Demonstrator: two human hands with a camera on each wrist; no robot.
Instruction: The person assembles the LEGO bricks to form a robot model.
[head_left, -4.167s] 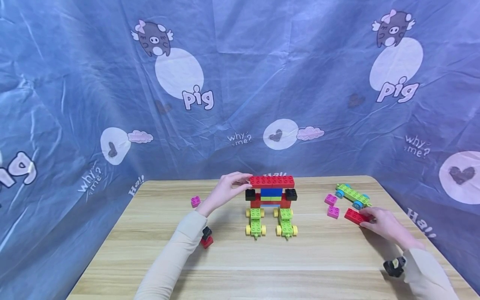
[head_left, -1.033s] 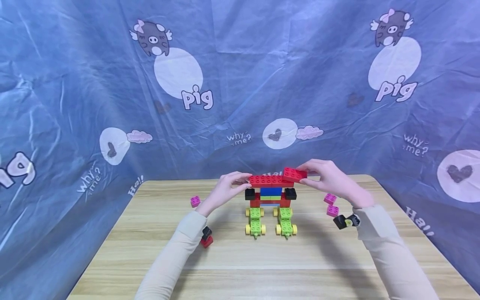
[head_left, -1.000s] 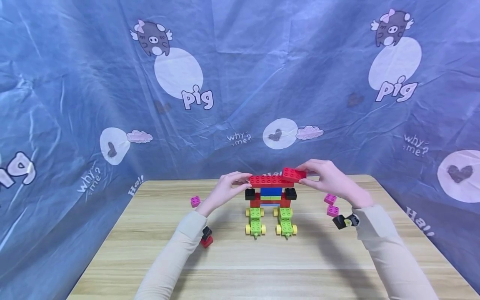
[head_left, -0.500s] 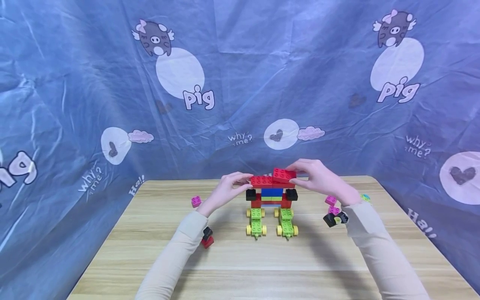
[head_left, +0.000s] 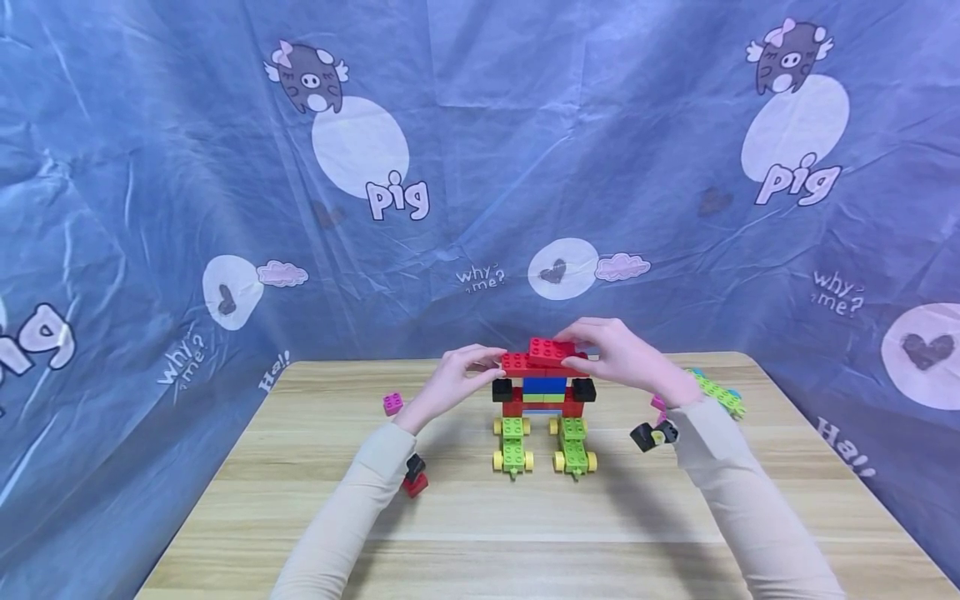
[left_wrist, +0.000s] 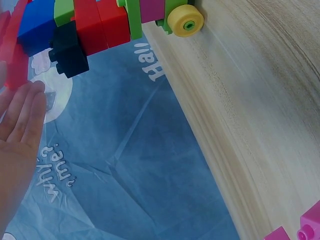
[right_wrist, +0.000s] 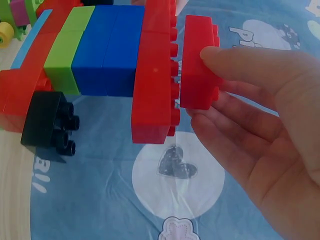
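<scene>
My R hand pinches a red brick just above the red top bar — L hand grips that bar's L end. R-side pink bricks mostly hidden.

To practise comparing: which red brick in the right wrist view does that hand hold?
The red brick across a narrow gap from the top red row; the others are built into the tower.
</scene>
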